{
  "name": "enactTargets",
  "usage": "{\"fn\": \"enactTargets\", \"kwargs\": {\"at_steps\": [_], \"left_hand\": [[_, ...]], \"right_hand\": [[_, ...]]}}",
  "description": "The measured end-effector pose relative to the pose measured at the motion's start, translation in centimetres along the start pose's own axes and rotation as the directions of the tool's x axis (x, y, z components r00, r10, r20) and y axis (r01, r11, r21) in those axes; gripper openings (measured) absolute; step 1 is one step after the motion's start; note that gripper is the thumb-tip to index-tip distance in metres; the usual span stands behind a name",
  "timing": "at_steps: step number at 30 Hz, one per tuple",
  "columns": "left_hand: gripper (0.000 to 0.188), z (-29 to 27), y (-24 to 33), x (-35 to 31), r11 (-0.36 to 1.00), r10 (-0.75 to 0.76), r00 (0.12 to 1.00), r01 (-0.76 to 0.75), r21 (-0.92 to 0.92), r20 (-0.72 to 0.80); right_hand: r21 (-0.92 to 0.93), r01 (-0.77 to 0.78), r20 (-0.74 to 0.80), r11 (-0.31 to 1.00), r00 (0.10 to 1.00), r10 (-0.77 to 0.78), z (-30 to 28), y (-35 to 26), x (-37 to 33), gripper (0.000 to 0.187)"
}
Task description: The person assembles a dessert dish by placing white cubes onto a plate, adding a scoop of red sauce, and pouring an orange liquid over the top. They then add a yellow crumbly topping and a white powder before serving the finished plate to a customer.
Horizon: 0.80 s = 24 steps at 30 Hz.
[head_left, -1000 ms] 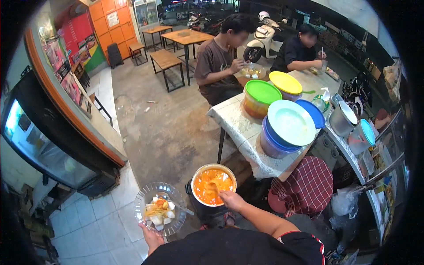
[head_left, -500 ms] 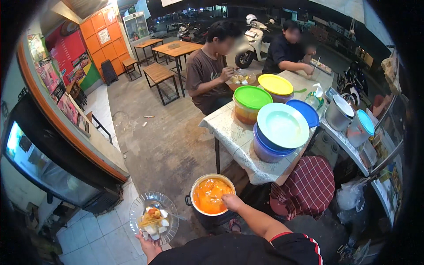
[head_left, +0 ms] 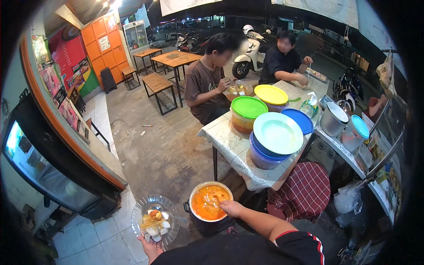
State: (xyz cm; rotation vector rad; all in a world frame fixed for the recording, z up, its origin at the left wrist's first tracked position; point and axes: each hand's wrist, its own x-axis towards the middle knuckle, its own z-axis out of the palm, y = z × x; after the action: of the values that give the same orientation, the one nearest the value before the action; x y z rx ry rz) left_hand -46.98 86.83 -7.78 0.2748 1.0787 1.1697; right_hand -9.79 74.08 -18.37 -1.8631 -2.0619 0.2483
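Item one: your left hand grips from below a clear glass plate, already loaded with cut food. Item two: pot of orange broth, just right; your right hand closed on a ladle handle there. Broth not yet on plate.

We observed a cloth-covered table bearing lidded tubs. Near it, the bare concrete floor carried a dark pot of orange soup; pale tiles lay left.
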Motion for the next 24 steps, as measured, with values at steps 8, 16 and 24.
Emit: {"fn": "enactTargets", "kwargs": {"at_steps": [8,16,24], "left_hand": [[0.062,-2.0,0.7,-0.4,0.987,0.009,0.996,-0.023,0.156,0.092],[0.06,-5.5,0.8,2.3,0.997,-0.045,0.979,0.032,0.068,0.201],[0.058,-1.0,1.7,-0.7,0.998,0.056,0.998,-0.056,-0.036,0.002]], "right_hand": [[0.132,-0.316,0.086,0.939,0.948,0.307,4.3,0.6,1.4,0.015],[0.268,-0.319,0.057,0.909,0.947,0.316,4.7,-0.1,0.9,0.02],[0.091,-0.12,0.263,0.989,0.96,0.093,1.5,0.6,1.3,0.014]]}}
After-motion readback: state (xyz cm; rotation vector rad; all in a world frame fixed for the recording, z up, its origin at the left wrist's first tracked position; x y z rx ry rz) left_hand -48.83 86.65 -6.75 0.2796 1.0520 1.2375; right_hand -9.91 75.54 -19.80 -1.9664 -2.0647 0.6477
